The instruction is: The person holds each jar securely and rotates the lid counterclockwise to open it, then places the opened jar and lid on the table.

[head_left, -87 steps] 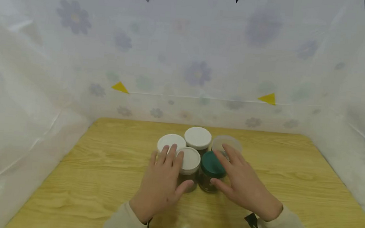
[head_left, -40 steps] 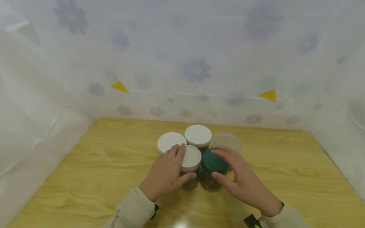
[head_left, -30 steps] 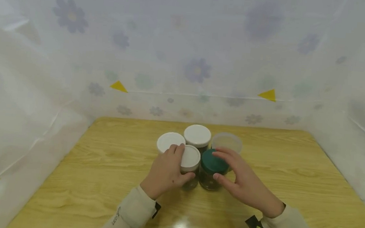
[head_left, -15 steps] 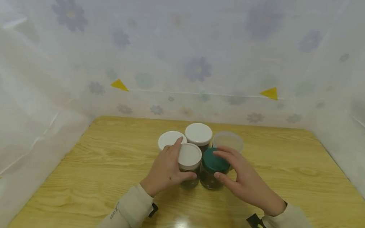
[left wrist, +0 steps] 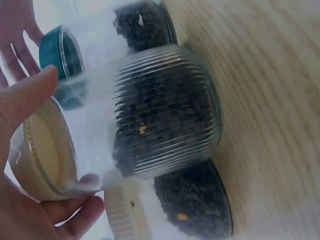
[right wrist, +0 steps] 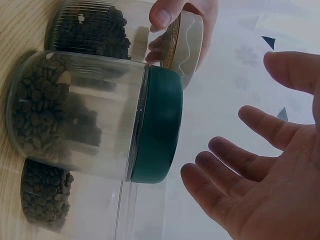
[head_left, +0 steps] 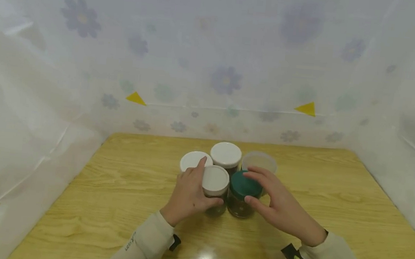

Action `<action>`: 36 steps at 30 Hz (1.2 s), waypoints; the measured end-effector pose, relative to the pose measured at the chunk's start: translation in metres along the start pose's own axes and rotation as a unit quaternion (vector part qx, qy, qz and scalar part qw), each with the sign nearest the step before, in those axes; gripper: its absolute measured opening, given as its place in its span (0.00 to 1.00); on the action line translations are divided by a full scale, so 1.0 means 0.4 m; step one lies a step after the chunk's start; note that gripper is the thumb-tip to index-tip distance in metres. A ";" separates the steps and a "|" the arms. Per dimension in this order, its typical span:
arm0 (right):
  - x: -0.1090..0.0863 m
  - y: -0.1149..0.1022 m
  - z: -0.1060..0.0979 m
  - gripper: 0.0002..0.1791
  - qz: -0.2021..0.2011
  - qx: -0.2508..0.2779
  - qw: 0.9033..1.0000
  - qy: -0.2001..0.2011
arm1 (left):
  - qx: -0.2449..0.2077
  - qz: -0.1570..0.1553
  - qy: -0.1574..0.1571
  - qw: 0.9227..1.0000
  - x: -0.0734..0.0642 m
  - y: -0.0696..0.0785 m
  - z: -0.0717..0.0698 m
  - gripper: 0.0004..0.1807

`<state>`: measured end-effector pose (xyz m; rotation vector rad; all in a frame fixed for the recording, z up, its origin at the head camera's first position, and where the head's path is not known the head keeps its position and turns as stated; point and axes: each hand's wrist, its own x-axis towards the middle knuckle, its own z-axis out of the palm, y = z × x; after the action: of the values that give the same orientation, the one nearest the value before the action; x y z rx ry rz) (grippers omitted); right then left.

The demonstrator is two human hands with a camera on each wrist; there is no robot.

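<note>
My left hand (head_left: 188, 193) grips a ribbed glass jar with a cream lid (head_left: 216, 179), its thumb on the near side and fingers round the far side of the lid. In the left wrist view this ribbed jar (left wrist: 165, 110) stands upright, partly filled with dark pellets. My right hand (head_left: 280, 203) hovers beside the green-lidded jar (head_left: 245, 186), thumb and fingers spread. The right wrist view shows a gap between the right hand (right wrist: 270, 175) and the green lid (right wrist: 157, 125). Dark pellets lie in the bottom of that jar too.
Close behind stand a white-lidded jar (head_left: 193, 159) at left, another white-lidded jar (head_left: 226, 153) in the middle and a clear-lidded jar (head_left: 260, 161) at right. All share a wood-grain table (head_left: 121, 187). A pale flowered sheet (head_left: 183, 61) encloses the back and sides.
My left hand has gone from lying with spread fingers over the cream-lidded jar's left side to gripping it. My right hand has shifted slightly, still by the green lid. The jars look unmoved.
</note>
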<state>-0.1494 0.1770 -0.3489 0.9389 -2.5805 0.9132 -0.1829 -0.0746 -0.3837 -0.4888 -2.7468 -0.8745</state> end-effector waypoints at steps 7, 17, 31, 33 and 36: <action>-0.005 0.003 -0.004 0.30 0.001 -0.004 1.000 0.014 | -0.018 0.016 0.015 1.000 -0.002 0.009 0.002 0.65; 0.022 -0.023 0.003 0.28 -0.010 0.022 1.000 0.019 | -0.121 0.036 -0.002 0.992 -0.026 0.054 -0.051 0.57; 0.070 -0.078 0.030 0.39 -0.043 0.074 0.996 -0.019 | -0.016 0.149 0.009 0.989 -0.042 0.109 -0.111 0.51; 0.071 -0.079 0.036 0.40 -0.040 0.077 0.996 -0.010 | 0.007 0.159 0.018 0.987 -0.045 0.112 -0.110 0.52; 0.065 -0.075 0.044 0.40 -0.040 0.092 0.995 0.011 | 0.021 0.167 0.024 0.985 -0.051 0.113 -0.104 0.54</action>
<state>-0.1498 0.1352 -0.3373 1.0643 -2.4534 1.1467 -0.1428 -0.0696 -0.3334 -0.8748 -2.5286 -0.7329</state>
